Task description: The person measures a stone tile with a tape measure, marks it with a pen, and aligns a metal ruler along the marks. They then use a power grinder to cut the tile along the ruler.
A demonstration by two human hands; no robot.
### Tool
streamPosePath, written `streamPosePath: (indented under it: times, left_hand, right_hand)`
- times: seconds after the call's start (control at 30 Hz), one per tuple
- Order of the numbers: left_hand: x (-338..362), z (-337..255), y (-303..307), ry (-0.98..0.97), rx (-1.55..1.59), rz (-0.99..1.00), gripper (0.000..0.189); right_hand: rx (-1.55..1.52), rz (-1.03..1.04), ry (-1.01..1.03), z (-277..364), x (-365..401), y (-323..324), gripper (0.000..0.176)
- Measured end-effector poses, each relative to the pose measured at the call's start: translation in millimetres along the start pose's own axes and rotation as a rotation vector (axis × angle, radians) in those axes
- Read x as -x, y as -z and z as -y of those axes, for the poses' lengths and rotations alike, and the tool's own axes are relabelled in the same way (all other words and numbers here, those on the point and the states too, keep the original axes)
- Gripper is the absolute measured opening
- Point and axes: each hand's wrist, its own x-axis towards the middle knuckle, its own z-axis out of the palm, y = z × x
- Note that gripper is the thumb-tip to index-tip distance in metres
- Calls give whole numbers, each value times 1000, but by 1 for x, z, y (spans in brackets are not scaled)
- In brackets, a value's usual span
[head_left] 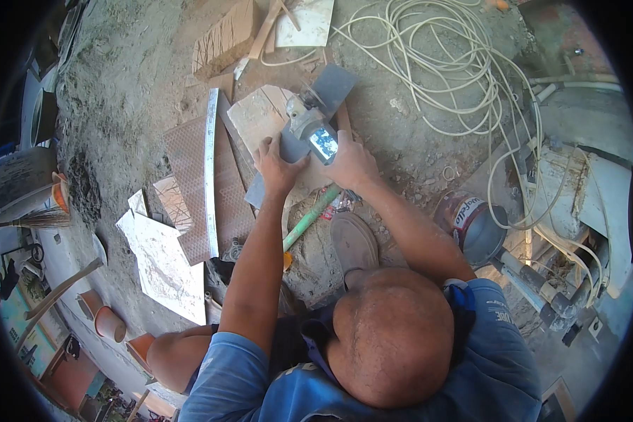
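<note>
My left hand lies on a dark grey flat piece, thumb and fingers spread apart. My right hand is wrapped round the rear of a power tool with a shiny, reflective end. The tool rests over the grey piece and a pale, irregular slab. A second dark grey rectangle lies just beyond the tool. Part of the tool is hidden by my right hand.
A long metal straightedge lies on brown textured tiles at left. Near my forearms are a green tube and a shoe. Coiled pale cable spreads over the ground at upper right, above a round bucket.
</note>
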Motion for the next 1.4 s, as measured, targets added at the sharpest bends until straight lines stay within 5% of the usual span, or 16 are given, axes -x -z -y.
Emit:
streamPosePath:
  times: [0.83,1.4]
  left_hand:
    - [0,-1,1,7,-5,5,85]
    - [0,-1,0,4,-32,-6,85]
  right_hand:
    - [5,50,-19,-30,38,4,76]
    - [3,-3,28,6,-17,0,59]
